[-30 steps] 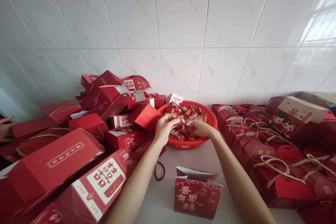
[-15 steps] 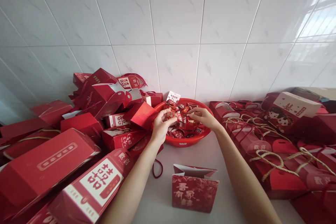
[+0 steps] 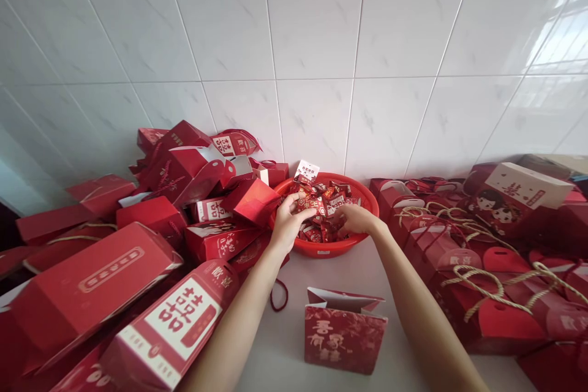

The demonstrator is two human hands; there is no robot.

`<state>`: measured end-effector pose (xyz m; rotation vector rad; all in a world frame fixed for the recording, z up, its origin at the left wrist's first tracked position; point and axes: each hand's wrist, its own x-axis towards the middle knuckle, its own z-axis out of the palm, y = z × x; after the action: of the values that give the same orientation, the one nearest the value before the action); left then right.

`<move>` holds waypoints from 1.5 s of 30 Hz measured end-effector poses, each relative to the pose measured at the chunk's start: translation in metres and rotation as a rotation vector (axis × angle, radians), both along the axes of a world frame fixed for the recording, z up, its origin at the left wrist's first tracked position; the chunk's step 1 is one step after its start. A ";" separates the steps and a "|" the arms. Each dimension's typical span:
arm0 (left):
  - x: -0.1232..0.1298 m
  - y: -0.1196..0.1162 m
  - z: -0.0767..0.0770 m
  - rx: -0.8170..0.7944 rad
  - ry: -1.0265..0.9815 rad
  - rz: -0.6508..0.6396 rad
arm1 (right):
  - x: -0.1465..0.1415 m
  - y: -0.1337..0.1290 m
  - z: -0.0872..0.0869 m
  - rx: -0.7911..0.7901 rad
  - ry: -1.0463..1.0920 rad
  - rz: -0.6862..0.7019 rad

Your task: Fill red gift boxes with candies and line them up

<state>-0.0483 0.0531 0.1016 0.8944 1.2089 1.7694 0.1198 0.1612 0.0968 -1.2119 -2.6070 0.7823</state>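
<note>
A red plastic basket (image 3: pixel 321 249) holds a heap of small red wrapped candies (image 3: pixel 316 233). My left hand (image 3: pixel 288 220) is over the left part of the basket, its thumb and fingers closed on a red candy packet (image 3: pixel 307 204) with light printing. On the right side my right hand (image 3: pixel 357 219) dips into the heap. Its fingers are curled, and their tips are hidden among the wrappers, so what they grip is unclear. Nearer to me, between my forearms, a dark red paper gift box (image 3: pixel 344 340) stands upright with its top open.
Red gift boxes (image 3: pixel 133 269) are piled loosely on the left. On the right, rows of red boxes (image 3: pixel 500 324) with rope handles (image 3: pixel 473 285) fill the table (image 3: pixel 275 349). A white card (image 3: pixel 307 171) stands up at the basket's back, near the tiled wall (image 3: pixel 312 125).
My right hand has moved down into the candies, lower than before. My left hand keeps its hold on the packet. The whole view has shifted slightly.
</note>
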 end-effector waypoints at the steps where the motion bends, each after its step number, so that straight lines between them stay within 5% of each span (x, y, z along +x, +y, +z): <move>1: 0.000 0.000 0.000 -0.011 -0.002 0.001 | 0.003 0.002 0.001 -0.001 0.066 0.003; 8: 0.001 -0.001 0.003 -0.026 -0.008 -0.002 | 0.030 0.006 0.009 -0.204 0.706 0.152; 14: 0.002 -0.002 0.004 -0.047 0.033 -0.031 | 0.024 0.003 0.008 -0.175 0.783 0.102; 21: 0.004 -0.001 0.006 -0.039 0.038 -0.002 | 0.024 0.006 0.006 -0.051 0.674 0.135; 33: 0.003 0.000 0.005 -0.022 0.023 0.027 | -0.023 -0.008 0.005 0.151 -0.117 0.189; 45: 0.001 0.002 0.003 -0.015 -0.024 0.017 | -0.018 -0.002 0.006 0.141 0.104 0.111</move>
<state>-0.0470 0.0548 0.1046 0.8543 1.2169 1.7774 0.1018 0.1590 0.1033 -0.9696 -2.6127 0.6479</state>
